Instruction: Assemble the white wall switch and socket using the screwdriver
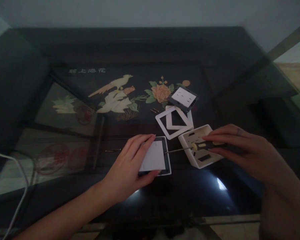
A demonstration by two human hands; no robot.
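Observation:
My left hand [131, 163] grips a switch panel [155, 156] with a white face and dark rim, resting on the table; its thumb lies on the near edge and its fingers on the far edge. In my right hand [242, 150] is a screwdriver [207, 145] with a black and yellow handle. The thin shaft points left, its tip at the right rim of the panel. Beneath the screwdriver stands an open white box [198, 163], partly hidden by the handle and fingers.
Two white frames [162, 127] overlap beyond the box, beside a dark-rimmed socket panel [183, 97]. Screws [154, 110] lie near the frames, and more screws [113, 150] left of my left hand. A white cable [25, 180] crosses the left side of the glossy table [130, 46].

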